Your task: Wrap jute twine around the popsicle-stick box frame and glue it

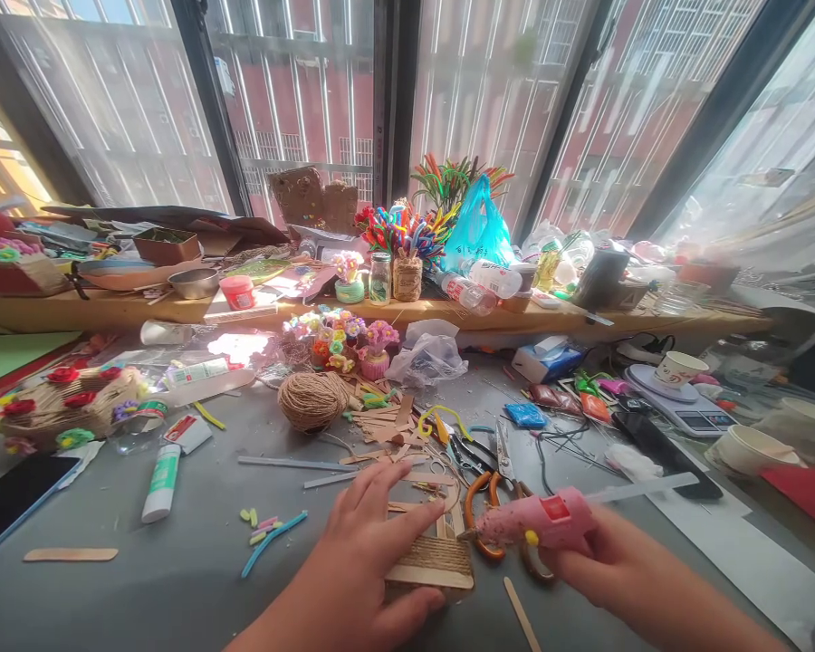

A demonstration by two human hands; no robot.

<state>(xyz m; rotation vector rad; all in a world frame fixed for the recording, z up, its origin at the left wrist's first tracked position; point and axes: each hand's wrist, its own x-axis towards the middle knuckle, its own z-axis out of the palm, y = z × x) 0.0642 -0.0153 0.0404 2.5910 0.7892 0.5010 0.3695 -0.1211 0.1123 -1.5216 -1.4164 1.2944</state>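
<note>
Head view: L hand (373,552) grips a twine-wrapped piece (438,554) at its L end, thumb along the near edge, index finger over the top; R hand (601,552) is closed around a pink glue gun (557,521). The piece sits on a gray tabletop (196,598), low in frame, just R of ctr., w/ a pale wood strip (427,577) along its near side. The gun's nozzle is at the piece's R end; contact can't be told. Space is tight there: orange-handled tools (494,490) crowd the nozzle, partly hidden behind the gun, & a craft stick (521,614) lies nearby, on the near side. A translucent glue rod (645,487) juts from the gun's rear twd. a black phone (662,453) & white paper (753,561). Past the L fingertips, loose wood strips (384,424) bunch beside a twine ball (313,400). Room is wider L, where gray surface runs btwn. the L forearm & a green-labeled tube (161,484), w/ a blue pipe cleaner (272,543) in the gap. A loaded ledge (299,312) bounds the far edge, below the windows (299,100).
</note>
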